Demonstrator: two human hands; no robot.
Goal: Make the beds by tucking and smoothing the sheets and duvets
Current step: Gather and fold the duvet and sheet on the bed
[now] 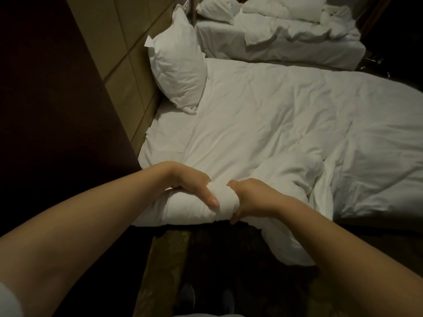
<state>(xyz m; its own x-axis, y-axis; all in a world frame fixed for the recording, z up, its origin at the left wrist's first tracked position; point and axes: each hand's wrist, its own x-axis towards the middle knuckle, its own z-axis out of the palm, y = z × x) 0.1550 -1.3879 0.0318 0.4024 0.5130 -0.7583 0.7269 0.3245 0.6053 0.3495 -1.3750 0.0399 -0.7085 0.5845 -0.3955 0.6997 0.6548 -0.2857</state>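
Both bare forearms reach in from the bottom. Left hand is clenched over the rolled near edge of the soft, creased white cotton duvet; right hand grasps the bunched corner just beside it. Duvet lies across the near bed, one corner drooping toward the dark floor. Best move, I'd judge: pull the corner square, slide hands apart along the edge, smooth wrinkles outward. Puffy white pillow leans on the tan padded headboard. Far bed is heaped and unmade.
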